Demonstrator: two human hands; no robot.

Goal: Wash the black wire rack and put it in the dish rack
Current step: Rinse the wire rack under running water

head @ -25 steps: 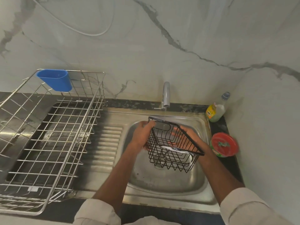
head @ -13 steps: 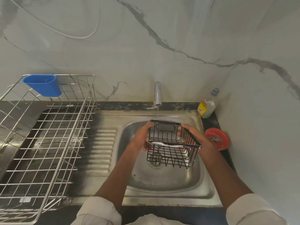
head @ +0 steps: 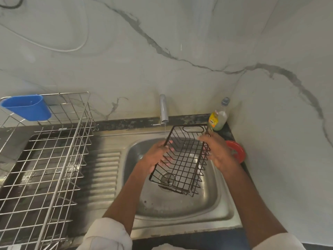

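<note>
The black wire rack (head: 182, 159) hangs tilted over the steel sink (head: 180, 208), its open side facing me and its handle end up toward the tap (head: 163, 109). My left hand (head: 156, 156) grips its left rim, fingers curled through the wires. On the other side, my right hand (head: 217, 152) holds the right rim. A thin stream of water falls from the tap onto the rack's upper left corner. The silver dish rack (head: 46, 165) stands on the counter to the left, holding no dishes.
A blue plastic cup (head: 27, 107) hangs on the dish rack's back left corner. A dish soap bottle (head: 219, 116) and a red round tub (head: 236, 152) sit right of the sink by the wall. The ribbed drainboard (head: 106, 172) lies between sink and dish rack.
The wire rack has been tipped up so that its open side faces me, and its upper corner now sits under the tap's stream. Both hands kept their hold on its sides.
</note>
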